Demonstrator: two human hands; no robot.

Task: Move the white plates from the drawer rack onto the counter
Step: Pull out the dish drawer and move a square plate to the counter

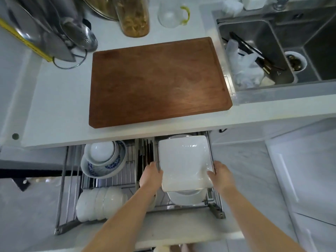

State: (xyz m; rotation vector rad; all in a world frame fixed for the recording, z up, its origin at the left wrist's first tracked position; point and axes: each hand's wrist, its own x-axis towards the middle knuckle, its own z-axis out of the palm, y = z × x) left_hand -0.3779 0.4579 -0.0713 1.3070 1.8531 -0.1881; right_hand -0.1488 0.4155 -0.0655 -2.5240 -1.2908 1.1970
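Note:
A square white plate (183, 160) is held over the right side of the pulled-out drawer rack (71, 180). My left hand (150, 176) grips its left edge and my right hand (221, 177) grips its right edge, thumb on the plate's top face. Below it, round white plates (185, 197) lie in the rack, and another rim peeks out behind the square plate's far edge. The white counter (60, 99) runs above the drawer.
A large wooden cutting board (156, 80) covers the counter's middle. Blue-patterned bowls (103, 159) and a row of white bowls (100, 204) fill the rack's left side. The sink (278, 51) lies at the right; metal cookware (54, 28) and a jar (134, 15) stand at the back.

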